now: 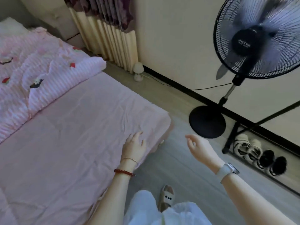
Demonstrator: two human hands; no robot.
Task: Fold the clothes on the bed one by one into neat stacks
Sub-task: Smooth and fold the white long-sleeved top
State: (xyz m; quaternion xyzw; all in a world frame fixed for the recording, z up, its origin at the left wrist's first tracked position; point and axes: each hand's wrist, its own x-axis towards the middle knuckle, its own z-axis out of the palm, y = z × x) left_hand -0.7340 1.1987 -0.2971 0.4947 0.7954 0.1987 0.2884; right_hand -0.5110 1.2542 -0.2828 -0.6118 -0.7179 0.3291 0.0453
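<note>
Holding nothing: left hand (134, 144) flat on bed (68, 143), right hand (199, 147) loosely curled over floor; no clothes visible, perhaps out of view, folding apparently unstarted.

Quilt (32, 70) lay at bed's (65, 143) far left; fan (243, 62) stood right, shoe rack (259, 153) before it.

left wrist: thin gold bangle (129, 159), red bead bracelet (124, 172) | right wrist: white-strapped watch (227, 170) | pale trousers (162, 213) | beige slipper (167, 197)
</note>
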